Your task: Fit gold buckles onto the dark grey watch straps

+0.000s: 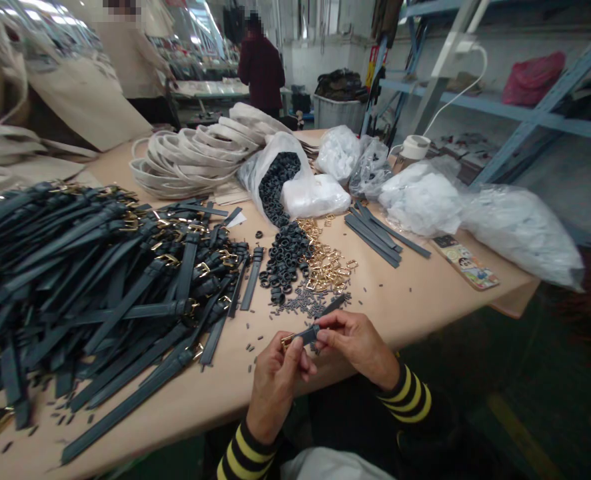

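Two bare hands hold one dark strap (307,335) above the near edge of the table, just short of the loose parts. Left hand (274,375): thumb and fingers closed on the strap at its gold buckle end. Right hand (359,343): fingertips pinched together on the strap further along, its free end pointing away over the table.

Directly beyond the hands, small dark pegs (302,298) are scattered, some lying close to the left hand. Behind them sit a heap of dark loops (286,257) and, touching it on the right, a heap of gold buckles (329,268). A large pile of buckled straps (100,267) takes up the left side. Several plain strips (370,235) lie further right, well apart from the hands.

An open plastic bag (295,157) of loops, coiled pale bands (195,159) and stuffed clear bags (420,200) crowd the far side. A phone-shaped item (466,263) with cartoon pictures lies near the right edge.

Table surface (415,300): smooth, tan. Room: blue shelving (475,107) with a pink bag (534,78), a grey bin (339,113), and two people standing in the background at left.
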Demonstrator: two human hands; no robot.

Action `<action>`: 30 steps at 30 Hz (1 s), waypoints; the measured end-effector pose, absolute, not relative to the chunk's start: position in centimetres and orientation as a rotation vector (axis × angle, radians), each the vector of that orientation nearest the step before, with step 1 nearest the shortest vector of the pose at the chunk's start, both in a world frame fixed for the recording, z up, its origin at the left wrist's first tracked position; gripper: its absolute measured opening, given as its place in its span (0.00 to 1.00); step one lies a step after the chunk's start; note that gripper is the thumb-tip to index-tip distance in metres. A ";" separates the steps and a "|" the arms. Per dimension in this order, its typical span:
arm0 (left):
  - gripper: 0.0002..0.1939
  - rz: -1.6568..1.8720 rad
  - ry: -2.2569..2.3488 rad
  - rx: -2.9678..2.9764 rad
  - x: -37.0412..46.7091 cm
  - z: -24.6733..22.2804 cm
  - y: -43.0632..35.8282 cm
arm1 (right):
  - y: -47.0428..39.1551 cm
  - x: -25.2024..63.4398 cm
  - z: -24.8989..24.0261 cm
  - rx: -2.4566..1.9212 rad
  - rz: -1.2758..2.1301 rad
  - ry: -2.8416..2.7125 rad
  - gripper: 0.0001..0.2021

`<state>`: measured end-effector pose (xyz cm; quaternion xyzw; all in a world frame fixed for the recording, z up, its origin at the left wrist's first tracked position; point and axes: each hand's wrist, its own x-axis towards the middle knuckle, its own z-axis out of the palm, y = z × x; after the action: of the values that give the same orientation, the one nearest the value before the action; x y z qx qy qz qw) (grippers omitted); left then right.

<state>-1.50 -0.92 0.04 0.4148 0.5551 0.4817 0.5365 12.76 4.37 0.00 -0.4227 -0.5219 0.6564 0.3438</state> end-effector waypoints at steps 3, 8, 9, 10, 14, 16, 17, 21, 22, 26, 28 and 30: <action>0.11 1.149 1.351 1.037 -1.3 0.0 -0.9 | 4.1 12.7 0.3 -1.046 1.724 -1.375 0.14; 0.10 1.197 1.446 1.095 -0.5 -0.2 -1.2 | 3.7 12.2 0.3 -1.008 1.626 -1.407 0.10; 0.10 1.199 1.448 1.098 -0.3 -0.1 -1.3 | 3.6 12.2 0.3 -1.020 1.592 -1.419 0.10; 0.10 1.197 1.445 1.097 -0.2 -0.1 -1.4 | 3.6 12.1 0.3 -1.021 1.575 -1.428 0.10; 0.10 1.211 1.418 1.061 0.2 0.2 -1.6 | 3.7 12.2 0.4 -0.924 1.623 -1.457 0.11; 0.12 1.217 1.408 1.050 0.2 0.3 -1.6 | 3.9 12.4 0.5 -0.923 1.610 -1.506 0.11; 0.12 1.214 1.410 1.052 0.2 0.2 -1.6 | 3.9 12.5 0.5 -0.930 1.610 -1.528 0.10; 0.13 1.152 1.477 1.142 0.0 -0.2 -1.6 | 4.0 12.9 0.6 -0.957 1.700 -1.536 0.09; 0.13 1.128 1.504 1.180 -0.1 -0.3 -1.6 | 4.0 12.9 0.7 -0.995 1.683 -1.554 0.08; 0.14 1.032 1.570 1.331 -0.6 -0.9 -1.6 | 3.8 12.6 1.2 -1.177 1.427 -1.722 0.04; 0.11 0.988 1.531 1.372 -0.9 -0.9 -1.5 | 3.7 12.6 1.5 -1.204 1.357 -1.777 0.03; 0.09 0.973 1.465 1.346 -1.1 -0.8 -1.4 | 3.7 12.7 1.8 -1.169 1.304 -1.872 0.05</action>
<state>-1.08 -1.43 -0.83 0.5436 0.5918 0.3929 0.4471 12.71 3.74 1.81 -0.4373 -0.6998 0.4877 0.2850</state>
